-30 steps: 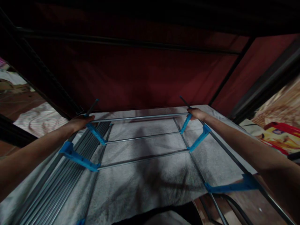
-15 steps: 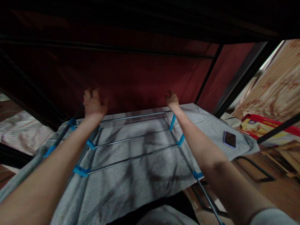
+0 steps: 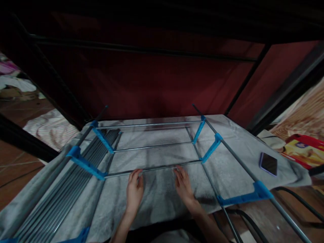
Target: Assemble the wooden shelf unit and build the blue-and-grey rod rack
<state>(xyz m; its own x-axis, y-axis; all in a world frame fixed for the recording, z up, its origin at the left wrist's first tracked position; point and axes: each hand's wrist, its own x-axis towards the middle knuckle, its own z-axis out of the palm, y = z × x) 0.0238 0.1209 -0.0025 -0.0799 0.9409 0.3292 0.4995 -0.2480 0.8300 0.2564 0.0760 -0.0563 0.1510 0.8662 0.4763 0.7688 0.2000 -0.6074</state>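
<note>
A rack frame of thin grey metal tubes (image 3: 154,146) joined by blue plastic connectors (image 3: 87,166) lies on a grey cloth. My left hand (image 3: 135,190) is at the near cross tube (image 3: 157,167), left of its middle, with thumb and fingers apart. On the same tube's right half, my right hand (image 3: 183,185) has its fingers loosely bent and spread at the bar. Neither hand is wrapped round the tube; light contact at the fingertips cannot be made out for certain. Long side tubes run through the connectors on both sides.
Several loose metal tubes (image 3: 68,189) lie in a row on the left of the grey cloth (image 3: 162,192). A phone (image 3: 268,164) rests on the right. Dark posts surround a red panel (image 3: 157,87) at the back. A red and yellow box (image 3: 303,148) stands beyond the right edge.
Both hands have come back from beyond the far side of the frame, down to the near cross tube and closer together. The view has shifted, showing more of the frame and the loose tubes.
</note>
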